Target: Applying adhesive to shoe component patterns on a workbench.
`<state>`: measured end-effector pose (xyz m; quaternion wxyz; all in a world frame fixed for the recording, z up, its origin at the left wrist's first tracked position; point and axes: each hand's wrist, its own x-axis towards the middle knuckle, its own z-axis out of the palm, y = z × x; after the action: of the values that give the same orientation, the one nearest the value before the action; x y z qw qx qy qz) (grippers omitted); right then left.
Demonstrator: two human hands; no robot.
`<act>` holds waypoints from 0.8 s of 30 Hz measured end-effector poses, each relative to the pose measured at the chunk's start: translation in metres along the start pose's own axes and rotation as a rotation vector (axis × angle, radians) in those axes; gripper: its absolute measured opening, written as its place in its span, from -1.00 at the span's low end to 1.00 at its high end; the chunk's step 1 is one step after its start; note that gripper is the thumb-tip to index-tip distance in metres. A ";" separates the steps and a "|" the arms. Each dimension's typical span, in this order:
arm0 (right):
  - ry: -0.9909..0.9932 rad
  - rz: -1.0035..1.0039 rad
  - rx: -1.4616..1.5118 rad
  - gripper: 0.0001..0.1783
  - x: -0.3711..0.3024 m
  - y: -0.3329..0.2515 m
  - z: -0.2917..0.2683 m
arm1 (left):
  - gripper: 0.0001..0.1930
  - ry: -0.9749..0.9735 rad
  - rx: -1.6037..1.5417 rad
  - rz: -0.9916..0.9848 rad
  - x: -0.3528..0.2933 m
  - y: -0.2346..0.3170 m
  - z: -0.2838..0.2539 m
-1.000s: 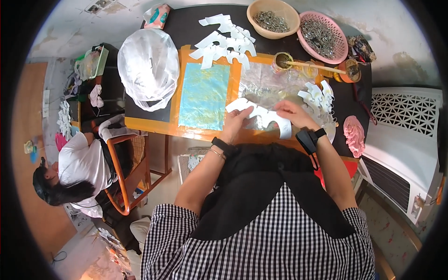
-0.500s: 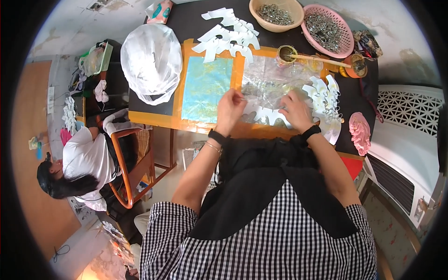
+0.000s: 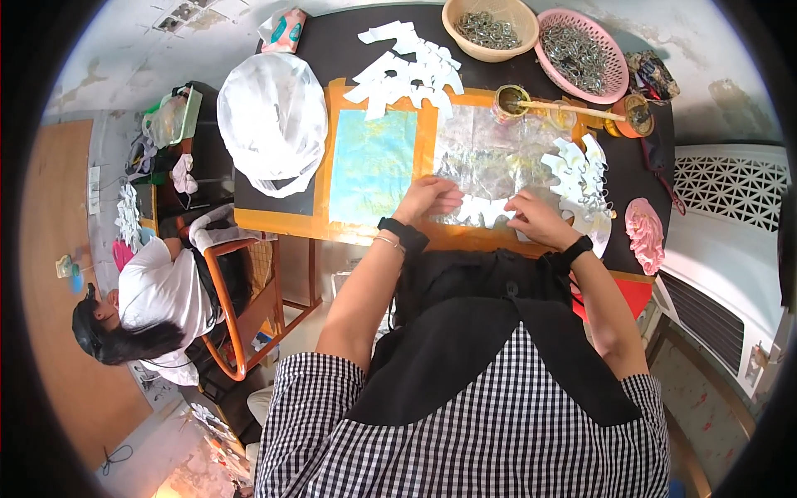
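A white cut-out piece (image 3: 477, 209) with a toothed edge lies near the table's front, on the clear plastic sheet (image 3: 490, 149). My left hand (image 3: 429, 199) is just left of it, its fingers stretched out and slightly blurred. At the piece's right end is my right hand (image 3: 535, 217), thumb and fingers drawn together; whatever lies between them is too small to make out. To the right of that hand, white pieces with metal rings (image 3: 579, 178) lie in a pile. More white cut-out pieces (image 3: 407, 70) are heaped at the back of the table.
Behind the sheet stand a glue pot (image 3: 509, 101) with a wooden stick (image 3: 573, 109), a beige bowl (image 3: 452, 37) and a pink basket (image 3: 623, 75) of metal rings. A plastic bag (image 3: 270, 116) sits left; pink cloth (image 3: 644, 235) lies right. Another person (image 3: 162, 286) sits at left.
My left hand has gone from a pinch to stretched fingers and moved slightly right. My right hand has drawn its fingertips together by the white piece. The view has shifted slightly.
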<state>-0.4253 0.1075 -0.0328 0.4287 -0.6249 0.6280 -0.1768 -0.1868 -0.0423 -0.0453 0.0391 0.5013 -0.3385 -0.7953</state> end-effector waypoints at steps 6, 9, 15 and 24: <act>-0.053 0.019 0.225 -0.64 -0.010 0.010 -0.006 | -0.85 -0.003 0.201 0.159 0.027 0.031 -0.025; -0.039 0.073 0.365 -0.60 -0.008 0.007 -0.005 | -0.75 0.437 0.453 0.517 0.070 0.063 -0.060; -0.068 0.172 0.255 -0.54 -0.021 -0.006 -0.007 | -0.37 0.961 1.084 0.811 0.127 0.147 -0.070; -0.089 0.053 0.217 -0.49 -0.028 -0.006 0.002 | -0.65 1.005 1.146 0.448 0.119 0.183 -0.091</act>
<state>-0.4240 0.1333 -0.0209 0.5259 -0.5654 0.6017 -0.2044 -0.2210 -0.2761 -0.0562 0.0823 0.6623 -0.7296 -0.1489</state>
